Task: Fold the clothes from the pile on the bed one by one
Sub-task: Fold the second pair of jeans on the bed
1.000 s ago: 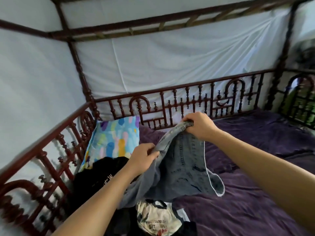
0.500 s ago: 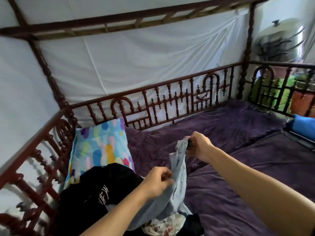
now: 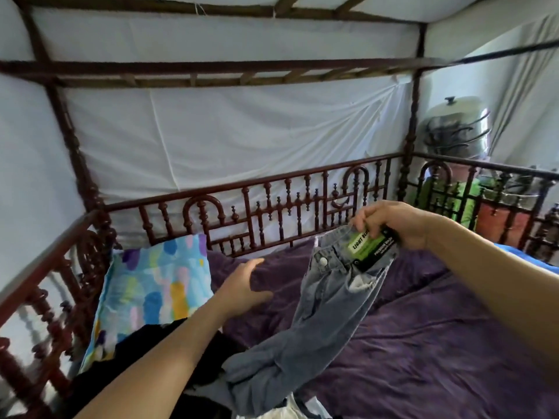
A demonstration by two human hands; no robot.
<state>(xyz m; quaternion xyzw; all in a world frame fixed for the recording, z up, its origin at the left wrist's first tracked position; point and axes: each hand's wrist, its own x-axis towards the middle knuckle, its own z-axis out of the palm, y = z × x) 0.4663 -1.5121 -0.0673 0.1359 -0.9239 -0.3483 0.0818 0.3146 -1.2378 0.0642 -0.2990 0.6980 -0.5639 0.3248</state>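
Observation:
A pair of light blue jeans (image 3: pixel 326 300) hangs above the purple bed (image 3: pixel 423 343), its legs trailing down onto the pile. My right hand (image 3: pixel 390 223) pinches the waistband, where a green and black label shows. My left hand (image 3: pixel 242 285) hovers to the left of the jeans with its fingers spread, holding nothing. The clothes pile (image 3: pixel 145 367) lies at the lower left, mostly black garments, with a white piece at the bottom edge.
A colourful patterned pillow (image 3: pixel 151 285) leans against the dark red wooden railing (image 3: pixel 272 207) at the left. White cloth covers the bed frame's sides. A steel pot lid and green and red items stand beyond the right railing.
My left hand has let go of the jeans and moved out to the left. My right hand has lifted the waistband higher and to the right, so the jeans hang open.

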